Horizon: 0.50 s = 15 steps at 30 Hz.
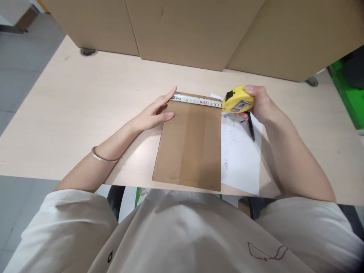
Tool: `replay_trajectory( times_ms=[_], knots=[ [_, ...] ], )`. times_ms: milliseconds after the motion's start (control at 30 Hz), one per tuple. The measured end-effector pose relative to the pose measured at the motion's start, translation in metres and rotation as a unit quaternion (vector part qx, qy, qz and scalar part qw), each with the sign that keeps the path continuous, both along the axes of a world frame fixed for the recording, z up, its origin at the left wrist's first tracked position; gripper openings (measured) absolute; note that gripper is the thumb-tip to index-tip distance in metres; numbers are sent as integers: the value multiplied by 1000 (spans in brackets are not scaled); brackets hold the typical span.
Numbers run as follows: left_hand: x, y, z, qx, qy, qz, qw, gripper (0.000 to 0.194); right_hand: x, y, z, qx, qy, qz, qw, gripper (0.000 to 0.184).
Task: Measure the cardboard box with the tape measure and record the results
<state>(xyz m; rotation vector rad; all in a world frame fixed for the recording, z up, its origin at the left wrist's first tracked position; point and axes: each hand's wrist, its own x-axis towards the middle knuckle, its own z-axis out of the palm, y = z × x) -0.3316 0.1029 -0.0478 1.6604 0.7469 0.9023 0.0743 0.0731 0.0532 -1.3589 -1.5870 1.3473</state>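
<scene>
A flat rectangular piece of brown cardboard (196,148) lies in front of me, its near edge at the table's front. Across its far end runs the silver blade (196,101) of a tape measure, pulled out from left to right. My left hand (155,112) grips the cardboard's left edge, thumb on top and index finger at the blade's end. The yellow tape measure case (239,100) is in my right hand (260,102), just past the cardboard's right edge. Under that hand, a black pen (251,128) rests on a white sheet of paper (241,159) with writing, partly covered by the cardboard.
Large cardboard panels (187,34) stand along the back of the pale wooden table (71,113). Two round cable holes, one on the left (88,52) and one on the right (311,81), sit near the panels. Something green (345,94) stands beyond the right edge.
</scene>
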Motion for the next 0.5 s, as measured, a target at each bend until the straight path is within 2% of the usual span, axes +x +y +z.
replay_trajectory(
  times_ms=[67,267,400,500],
  knots=[
    [-2,1,-3,6,8,-11,1000,106,-4,-1,2,19,-17,-8,1000,34],
    [-9,7,-12,35,41,-47,997,120,-5,-1,8,9,-54,-1,998,51],
    [-10,8,-17,25,26,-57,998,121,-11,0,20,39,-57,9,998,43],
    [-8,8,-21,6,10,-55,998,126,-35,2,34,36,-52,16,998,38]
  ],
)
